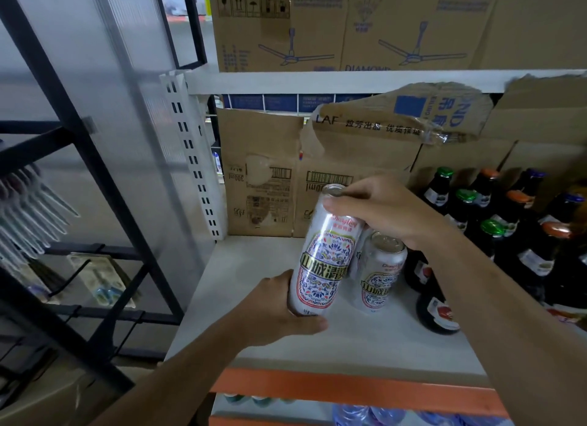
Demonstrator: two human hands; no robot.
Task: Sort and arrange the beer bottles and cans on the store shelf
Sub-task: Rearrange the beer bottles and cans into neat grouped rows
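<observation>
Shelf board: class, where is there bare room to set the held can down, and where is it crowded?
Free: the left part of the shelf, between the white slotted upright, the cardboard boxes behind and the held can; also the front strip along the orange edge. Crowded: the right side, where dark bottles pack against the standing can.

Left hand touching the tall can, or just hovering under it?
Touching. The head view shows the left hand wrapped round the base of the tall can, thumb flat against its side, no gap.
</observation>
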